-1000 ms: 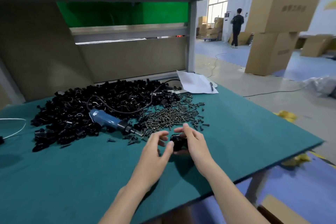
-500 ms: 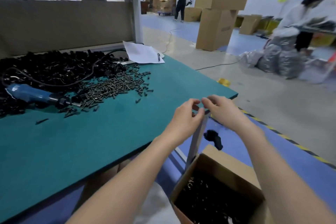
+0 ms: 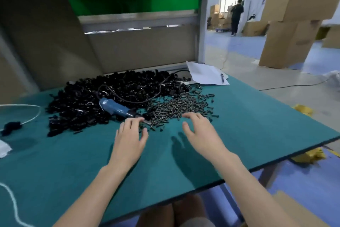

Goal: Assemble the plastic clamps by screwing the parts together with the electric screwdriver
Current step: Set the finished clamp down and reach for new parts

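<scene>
Palms down over the green table (image 3: pixel 257 120), holding nothing. Left hand (image 3: pixel 128 138) low, fingers stretched forward and relaxed, tips right at the metal nose of the blue electric screwdriver (image 3: pixel 116 109); whether touching it, impossible to tell. Right hand (image 3: pixel 200 134) lifted off the surface, fingers spread and slightly bent, shadow thrown beneath it, tips above the near edge of the heap of dark screws (image 3: pixel 180 107). Just beyond the left hand, the screwdriver lying on its side against a large pile of black plastic clamp parts (image 3: pixel 84 105), its black cable (image 3: pixel 128 100) looping back over that pile. A few stray screws and black pieces between the two hands. Farther out past the right hand, at the table's back corner, a white sheet of paper (image 3: pixel 204 75) with a pen (image 3: pixel 222 77) on it. Far left of the left hand, a white cord (image 3: pixel 27 114) curving across the table. Well beyond the right hand, stacked cardboard cartons (image 3: pixel 288 42) and a person (image 3: pixel 236 15) standing, back turned.
</scene>
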A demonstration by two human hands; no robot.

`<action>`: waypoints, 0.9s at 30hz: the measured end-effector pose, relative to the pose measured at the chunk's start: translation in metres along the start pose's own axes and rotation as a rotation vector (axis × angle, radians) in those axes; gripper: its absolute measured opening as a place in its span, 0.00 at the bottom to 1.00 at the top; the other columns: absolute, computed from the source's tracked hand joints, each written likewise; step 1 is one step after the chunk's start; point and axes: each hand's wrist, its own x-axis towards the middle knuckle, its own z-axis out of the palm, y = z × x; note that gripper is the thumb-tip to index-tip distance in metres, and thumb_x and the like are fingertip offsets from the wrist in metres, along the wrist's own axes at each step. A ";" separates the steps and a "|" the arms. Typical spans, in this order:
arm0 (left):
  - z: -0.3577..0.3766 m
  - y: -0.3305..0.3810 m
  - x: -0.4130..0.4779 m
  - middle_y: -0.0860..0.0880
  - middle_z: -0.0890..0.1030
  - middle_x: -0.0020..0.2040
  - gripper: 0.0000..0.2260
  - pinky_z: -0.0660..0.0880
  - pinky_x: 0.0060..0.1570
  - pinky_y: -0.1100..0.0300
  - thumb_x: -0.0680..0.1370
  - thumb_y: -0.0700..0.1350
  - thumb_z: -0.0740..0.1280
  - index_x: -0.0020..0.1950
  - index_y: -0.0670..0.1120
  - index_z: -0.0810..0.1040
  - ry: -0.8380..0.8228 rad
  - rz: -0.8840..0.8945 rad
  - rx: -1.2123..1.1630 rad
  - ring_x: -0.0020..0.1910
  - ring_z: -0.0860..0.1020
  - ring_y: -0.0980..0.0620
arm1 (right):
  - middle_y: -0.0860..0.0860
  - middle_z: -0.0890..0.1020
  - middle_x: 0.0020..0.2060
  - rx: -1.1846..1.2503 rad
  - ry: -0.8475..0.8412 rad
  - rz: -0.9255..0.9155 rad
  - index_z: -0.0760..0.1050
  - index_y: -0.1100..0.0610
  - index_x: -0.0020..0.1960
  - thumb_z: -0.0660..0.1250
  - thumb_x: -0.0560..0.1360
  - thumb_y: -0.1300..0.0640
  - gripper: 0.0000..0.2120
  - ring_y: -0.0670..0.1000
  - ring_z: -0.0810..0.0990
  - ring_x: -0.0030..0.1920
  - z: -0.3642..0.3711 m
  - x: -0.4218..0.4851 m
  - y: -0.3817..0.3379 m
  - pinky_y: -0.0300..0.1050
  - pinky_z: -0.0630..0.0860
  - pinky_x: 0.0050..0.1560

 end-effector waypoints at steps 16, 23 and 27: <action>0.009 -0.100 0.079 0.40 0.56 0.80 0.24 0.53 0.77 0.38 0.85 0.51 0.55 0.79 0.43 0.59 -0.017 -0.483 0.140 0.80 0.49 0.37 | 0.53 0.56 0.83 -0.283 -0.144 0.025 0.60 0.48 0.81 0.47 0.86 0.40 0.26 0.58 0.47 0.83 0.098 0.131 -0.005 0.64 0.39 0.80; 0.011 -0.107 0.087 0.40 0.70 0.71 0.17 0.66 0.66 0.44 0.84 0.45 0.60 0.72 0.43 0.70 0.059 -0.491 0.209 0.72 0.62 0.40 | 0.47 0.68 0.77 -0.213 -0.095 -0.016 0.73 0.45 0.72 0.53 0.87 0.46 0.18 0.53 0.57 0.81 0.099 0.147 0.005 0.58 0.44 0.82; 0.008 -0.104 0.087 0.44 0.76 0.66 0.13 0.64 0.67 0.46 0.84 0.44 0.60 0.69 0.46 0.72 0.169 -0.488 0.150 0.68 0.70 0.43 | 0.46 0.70 0.75 -0.186 -0.080 -0.018 0.75 0.46 0.70 0.55 0.86 0.47 0.16 0.52 0.59 0.80 0.098 0.147 0.005 0.56 0.44 0.82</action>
